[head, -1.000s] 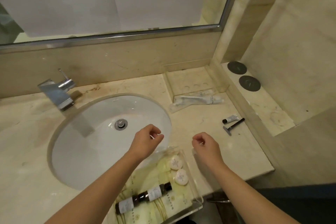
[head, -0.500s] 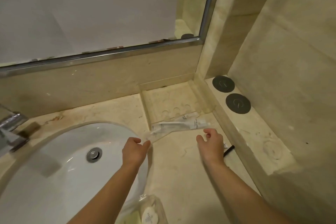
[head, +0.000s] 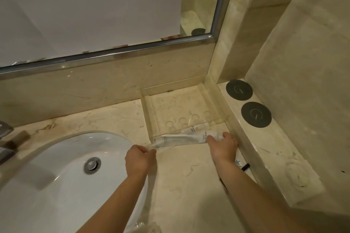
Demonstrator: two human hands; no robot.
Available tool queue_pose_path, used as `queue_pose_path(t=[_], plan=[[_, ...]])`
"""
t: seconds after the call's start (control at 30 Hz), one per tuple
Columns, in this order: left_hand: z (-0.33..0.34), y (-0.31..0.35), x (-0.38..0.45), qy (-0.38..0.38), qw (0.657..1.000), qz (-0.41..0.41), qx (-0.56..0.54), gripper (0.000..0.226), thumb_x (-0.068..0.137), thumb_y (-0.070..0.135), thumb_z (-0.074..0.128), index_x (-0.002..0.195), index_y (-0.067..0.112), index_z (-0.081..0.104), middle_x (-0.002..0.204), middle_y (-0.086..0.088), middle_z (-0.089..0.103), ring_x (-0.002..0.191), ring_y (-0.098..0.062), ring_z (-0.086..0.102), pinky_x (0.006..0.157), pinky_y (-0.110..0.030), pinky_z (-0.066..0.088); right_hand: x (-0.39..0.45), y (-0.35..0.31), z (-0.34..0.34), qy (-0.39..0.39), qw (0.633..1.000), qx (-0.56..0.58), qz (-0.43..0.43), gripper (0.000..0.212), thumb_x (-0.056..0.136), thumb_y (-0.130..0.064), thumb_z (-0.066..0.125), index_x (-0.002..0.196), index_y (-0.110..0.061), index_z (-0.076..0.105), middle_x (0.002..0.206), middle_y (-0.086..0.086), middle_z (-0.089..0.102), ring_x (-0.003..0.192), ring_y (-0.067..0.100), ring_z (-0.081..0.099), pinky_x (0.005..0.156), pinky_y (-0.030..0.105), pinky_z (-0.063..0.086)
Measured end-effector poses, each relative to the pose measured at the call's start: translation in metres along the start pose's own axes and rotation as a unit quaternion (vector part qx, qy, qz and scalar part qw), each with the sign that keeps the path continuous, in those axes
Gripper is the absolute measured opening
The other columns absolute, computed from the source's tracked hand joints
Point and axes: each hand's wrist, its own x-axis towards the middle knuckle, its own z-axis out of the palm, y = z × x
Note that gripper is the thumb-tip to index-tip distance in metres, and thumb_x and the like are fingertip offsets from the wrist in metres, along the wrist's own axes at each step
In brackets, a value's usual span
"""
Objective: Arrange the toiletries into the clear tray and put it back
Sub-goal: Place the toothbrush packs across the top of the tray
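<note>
While half a second ago only near, now both gripping: left hand [head: 139, 159] and right hand [head: 223, 147] pinching ends of wrapped toiletry packet [head: 181, 138], at table's back right corner; ready for lifting trayward.

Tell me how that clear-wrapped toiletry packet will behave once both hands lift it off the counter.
The packet looks thin and crinkly, so its wrapper ends will probably flop. The left hand and right hand pinch opposite ends, which should limit sagging. The glossy film may be slippery; it seems light.

Two hands [head: 139, 160], two dark discs [head: 239, 90], seemingly two clear-wrapped packets [head: 181, 138], one sink [head: 56, 176].
</note>
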Motion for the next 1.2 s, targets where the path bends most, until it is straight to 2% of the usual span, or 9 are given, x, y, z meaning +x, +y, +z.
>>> queue_pose_path(t=[0.13,0.27,0.43,0.57,0.7,0.87,0.97,1.07,1.2], plan=[[0.001,0.001,0.001,0.012,1.0,0.019,-0.005,0.013,0.079,0.019,0.068,0.072,0.011,0.063,0.086,-0.01,0.067,0.075,-0.023,0.063,0.069,-0.034,0.052,0.001,0.002,0.003,-0.007,1.0,-0.004,-0.002,0.051,0.073,-0.037,0.072,0.113,-0.008,0.06,0.113,0.013,0.058,0.089,0.033,0.063,0.078,0.047,0.058],[-0.003,0.001,-0.002,0.016,0.999,0.038,-0.032,0.008,0.08,0.014,0.061,0.072,0.011,0.061,0.094,-0.016,0.063,0.073,-0.026,0.062,0.065,-0.031,0.049,0.0,0.001,0.0,-0.006,1.0,0.02,0.0,0.042,0.076,-0.033,0.072,0.108,-0.008,0.06,0.108,0.011,0.062,0.09,0.032,0.063,0.078,0.042,0.056],[-0.015,0.003,-0.022,0.0,0.994,0.073,-0.076,0.007,0.087,0.007,0.051,0.081,0.004,0.05,0.075,-0.01,0.056,0.069,-0.025,0.053,0.058,-0.03,0.041,-0.004,0.0,-0.009,-0.037,0.985,0.162,0.051,0.027,0.084,-0.019,0.067,0.107,-0.01,0.056,0.105,0.012,0.065,0.088,0.026,0.06,0.072,0.033,0.047],[-0.027,0.003,-0.031,-0.017,0.992,0.071,-0.106,0.016,0.088,0.004,0.048,0.075,0.01,0.042,0.071,-0.006,0.051,0.072,-0.033,0.063,0.068,-0.044,0.052,-0.019,-0.004,-0.015,-0.047,0.958,0.274,0.067,0.024,0.087,-0.007,0.062,0.109,-0.01,0.053,0.106,0.012,0.064,0.089,0.024,0.064,0.062,0.024,0.051],[-0.04,-0.001,-0.038,-0.04,0.981,0.058,-0.178,0.013,0.09,-0.001,0.045,0.084,0.01,0.043,0.076,-0.005,0.05,0.062,-0.024,0.064,0.079,-0.053,0.057,-0.038,-0.001,-0.021,-0.044,0.938,0.337,0.064,0.03,0.09,-0.004,0.056,0.119,-0.01,0.052,0.11,0.011,0.06,0.087,0.022,0.062,0.06,0.026,0.051],[-0.065,-0.01,-0.053,-0.084,0.963,0.057,-0.251,0.037,0.093,-0.007,0.036,0.114,0.02,0.052,0.076,-0.009,0.057,0.069,-0.029,0.067,0.073,-0.035,0.058,-0.059,0.009,-0.026,-0.041,0.94,0.332,0.068,0.03,0.093,-0.009,0.054,0.123,-0.008,0.053,0.111,0.015,0.062,0.095,0.028,0.063,0.066,0.031,0.053],[-0.078,-0.022,-0.059,-0.109,0.959,0.05,-0.258,0.04,0.093,-0.007,0.037,0.096,0.02,0.066,0.104,-0.016,0.065,0.083,-0.037,0.07,0.071,-0.033,0.057,-0.077,0.014,-0.028,-0.049,0.94,0.331,0.063,0.023,0.093,-0.007,0.052,0.115,-0.005,0.054,0.104,0.015,0.062,0.091,0.026,0.06,0.074,0.036,0.053],[-0.095,-0.034,-0.07,-0.134,0.952,0.047,-0.273,0.033,0.094,-0.006,0.041,0.091,0.015,0.066,0.103,-0.018,0.067,0.082,-0.032,0.071,0.062,-0.028,0.055,-0.1,0.018,-0.03,-0.071,0.921,0.373,0.081,0.018,0.094,-0.005,0.051,0.111,-0.009,0.05,0.111,0.019,0.058,0.096,0.028,0.06,0.084,0.041,0.053],[-0.119,-0.053,-0.081,-0.175,0.942,0.054,-0.281,0.023,0.095,-0.004,0.047,0.096,0.009,0.065,0.098,-0.019,0.067,0.075,-0.028,0.071,0.053,-0.023,0.053,-0.137,0.017,-0.033,-0.115,0.882,0.448,0.086,0.025,0.095,0.001,0.047,0.12,-0.005,0.045,0.115,0.024,0.056,0.104,0.033,0.06,0.068,0.036,0.061]])
